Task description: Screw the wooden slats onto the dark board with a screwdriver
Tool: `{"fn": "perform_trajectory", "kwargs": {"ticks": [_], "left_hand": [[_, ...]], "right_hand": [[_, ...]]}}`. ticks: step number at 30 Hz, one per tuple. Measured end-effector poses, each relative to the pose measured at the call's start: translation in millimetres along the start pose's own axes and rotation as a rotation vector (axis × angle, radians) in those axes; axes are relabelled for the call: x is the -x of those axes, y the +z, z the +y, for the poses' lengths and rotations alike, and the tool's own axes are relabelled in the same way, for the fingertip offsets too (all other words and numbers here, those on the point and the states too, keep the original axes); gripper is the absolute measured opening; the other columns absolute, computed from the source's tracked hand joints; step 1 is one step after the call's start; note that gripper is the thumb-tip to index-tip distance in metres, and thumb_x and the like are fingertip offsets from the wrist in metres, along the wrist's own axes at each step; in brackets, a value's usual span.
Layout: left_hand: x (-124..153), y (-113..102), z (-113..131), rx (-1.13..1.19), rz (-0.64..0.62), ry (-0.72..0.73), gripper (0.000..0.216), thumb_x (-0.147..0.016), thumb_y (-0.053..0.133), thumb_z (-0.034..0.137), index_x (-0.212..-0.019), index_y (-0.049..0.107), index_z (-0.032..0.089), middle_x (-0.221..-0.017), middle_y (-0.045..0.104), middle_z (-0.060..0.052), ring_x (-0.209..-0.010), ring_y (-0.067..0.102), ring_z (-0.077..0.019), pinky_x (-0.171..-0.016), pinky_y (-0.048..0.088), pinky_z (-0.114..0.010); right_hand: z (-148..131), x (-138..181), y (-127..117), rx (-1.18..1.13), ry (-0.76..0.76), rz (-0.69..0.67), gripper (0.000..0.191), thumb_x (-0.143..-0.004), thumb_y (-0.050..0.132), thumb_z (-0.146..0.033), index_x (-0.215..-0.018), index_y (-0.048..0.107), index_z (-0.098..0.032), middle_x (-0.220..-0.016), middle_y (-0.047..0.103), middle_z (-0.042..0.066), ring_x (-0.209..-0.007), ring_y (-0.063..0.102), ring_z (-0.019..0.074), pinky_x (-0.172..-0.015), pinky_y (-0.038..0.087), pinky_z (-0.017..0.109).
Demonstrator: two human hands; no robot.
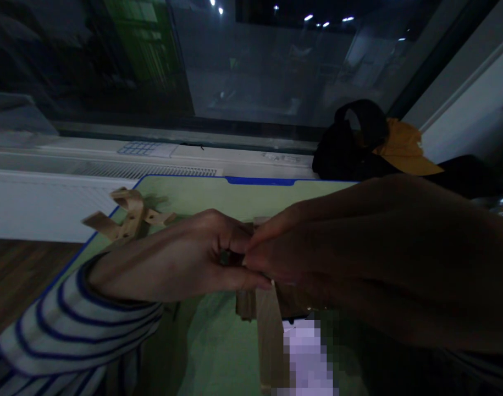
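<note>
My left hand (185, 258) and my right hand (337, 258) meet over the middle of a green mat (218, 198), fingertips pressed together around a small wooden assembly (267, 324) of pale flat pieces. Most of that assembly is hidden behind my fingers; only strips hanging below the hands show. My left sleeve is white with blue stripes. A separate cluster of wooden pieces (127, 217) with small holes lies at the mat's far left corner, apart from both hands.
The mat has a blue border and lies by a white windowsill (111, 159) under a dark window. A black bag (350, 148) with an orange cap (403, 148) sits at the back right. Wooden floor (16, 275) shows at left.
</note>
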State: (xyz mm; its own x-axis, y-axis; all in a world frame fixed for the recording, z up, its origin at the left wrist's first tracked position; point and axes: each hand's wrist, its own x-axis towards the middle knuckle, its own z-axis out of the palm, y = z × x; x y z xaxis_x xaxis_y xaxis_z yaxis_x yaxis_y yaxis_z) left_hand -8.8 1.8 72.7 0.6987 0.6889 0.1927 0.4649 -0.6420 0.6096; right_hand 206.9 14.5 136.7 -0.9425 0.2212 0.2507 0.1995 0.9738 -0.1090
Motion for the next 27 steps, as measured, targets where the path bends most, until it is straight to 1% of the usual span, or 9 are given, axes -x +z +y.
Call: {"fn": "perform_trajectory", "kwargs": {"ticks": [3, 6, 9, 11, 15, 18, 21, 24, 27], "left_hand": [[-0.7, -3.6, 3.4, -0.031, -0.066, 0.016, 0.022, -0.085, 0.054, 0.026, -0.066, 0.061, 0.017, -0.057, 0.048, 0.009, -0.049, 0.047, -0.0033, -0.044, 0.035, -0.011], [-1.5, -4.8, 4.4, -0.056, -0.049, 0.059, 0.025, -0.084, 0.054, 0.023, -0.059, 0.056, 0.019, -0.054, 0.048, 0.008, -0.046, 0.046, -0.0051, -0.041, 0.036, -0.013], [-3.2, -4.3, 3.1, 0.009, -0.021, 0.122, 0.021, -0.079, 0.06, 0.02, -0.058, 0.056, 0.022, -0.056, 0.054, 0.007, -0.045, 0.049, -0.006, -0.041, 0.039, -0.013], [-4.3, -3.5, 1.8, 0.057, 0.006, 0.105, 0.017, -0.078, 0.063, 0.023, -0.061, 0.059, 0.022, -0.061, 0.058, 0.006, -0.05, 0.053, -0.0071, -0.044, 0.042, -0.014], [-3.6, -1.3, 0.7, 0.106, 0.036, 0.053, 0.021, -0.081, 0.061, 0.034, -0.067, 0.064, 0.019, -0.064, 0.058, 0.006, -0.059, 0.056, -0.0076, -0.048, 0.043, -0.012], [-0.8, 0.5, 1.0, 0.103, -0.006, 0.036, 0.021, -0.084, 0.057, 0.034, -0.073, 0.066, 0.019, -0.061, 0.055, 0.007, -0.056, 0.055, -0.0062, -0.046, 0.041, -0.012], [0.8, 1.6, 0.7, 0.088, 0.001, 0.034, 0.02, -0.086, 0.055, 0.033, -0.077, 0.067, 0.02, -0.061, 0.054, 0.008, -0.056, 0.056, -0.0061, -0.046, 0.04, -0.012], [-0.2, -0.8, -0.6, 0.051, -0.029, 0.09, 0.017, -0.086, 0.055, 0.029, -0.076, 0.067, 0.022, -0.061, 0.057, 0.007, -0.056, 0.056, -0.0064, -0.049, 0.042, -0.012], [-1.5, -5.7, -1.7, 0.044, -0.081, 0.136, 0.016, -0.085, 0.057, 0.028, -0.071, 0.065, 0.024, -0.059, 0.06, 0.007, -0.051, 0.055, -0.0066, -0.048, 0.043, -0.012]], "right_hand": [[0.7, -2.1, -0.5, 0.009, 0.095, -0.009, 0.018, -0.089, 0.048, -0.018, -0.102, 0.059, -0.024, -0.092, 0.065, -0.006, -0.072, 0.06, 0.0069, -0.062, 0.044, 0.02], [-1.7, -6.9, 0.1, -0.018, 0.133, 0.01, 0.012, -0.086, 0.051, -0.017, -0.089, 0.06, -0.023, -0.078, 0.062, -0.005, -0.061, 0.056, 0.0072, -0.053, 0.039, 0.024], [-5.6, -8.8, 0.8, -0.053, 0.12, 0.006, 0.011, -0.085, 0.051, -0.014, -0.088, 0.059, -0.021, -0.079, 0.06, -0.004, -0.06, 0.053, 0.0076, -0.052, 0.036, 0.025], [-7.5, -8.6, 1.4, -0.056, 0.132, -0.008, 0.011, -0.085, 0.051, -0.015, -0.089, 0.059, -0.021, -0.078, 0.06, -0.003, -0.059, 0.052, 0.0079, -0.051, 0.035, 0.025], [-7.4, -8.3, 2.5, -0.059, 0.138, -0.013, 0.013, -0.089, 0.048, -0.02, -0.096, 0.059, -0.02, -0.081, 0.061, -0.003, -0.063, 0.054, 0.0084, -0.054, 0.038, 0.024], [-3.9, -7.1, 1.7, -0.053, 0.099, -0.012, 0.021, -0.092, 0.045, -0.028, -0.106, 0.058, -0.018, -0.092, 0.064, -0.002, -0.072, 0.058, 0.008, -0.062, 0.042, 0.022], [-0.8, -3.9, -0.4, -0.021, 0.042, -0.019, 0.027, -0.089, 0.049, -0.02, -0.116, 0.053, -0.019, -0.105, 0.063, -0.003, -0.084, 0.059, 0.0084, -0.07, 0.043, 0.02], [-0.9, -2.8, -0.6, -0.044, 0.068, -0.045, 0.026, -0.087, 0.052, -0.015, -0.111, 0.055, -0.022, -0.1, 0.065, -0.005, -0.081, 0.06, 0.008, -0.069, 0.043, 0.02], [-4.1, -5.3, 2.4, -0.087, 0.119, -0.023, 0.015, -0.086, 0.052, -0.015, -0.098, 0.059, -0.022, -0.084, 0.063, -0.005, -0.066, 0.057, 0.0076, -0.058, 0.04, 0.022]]}}
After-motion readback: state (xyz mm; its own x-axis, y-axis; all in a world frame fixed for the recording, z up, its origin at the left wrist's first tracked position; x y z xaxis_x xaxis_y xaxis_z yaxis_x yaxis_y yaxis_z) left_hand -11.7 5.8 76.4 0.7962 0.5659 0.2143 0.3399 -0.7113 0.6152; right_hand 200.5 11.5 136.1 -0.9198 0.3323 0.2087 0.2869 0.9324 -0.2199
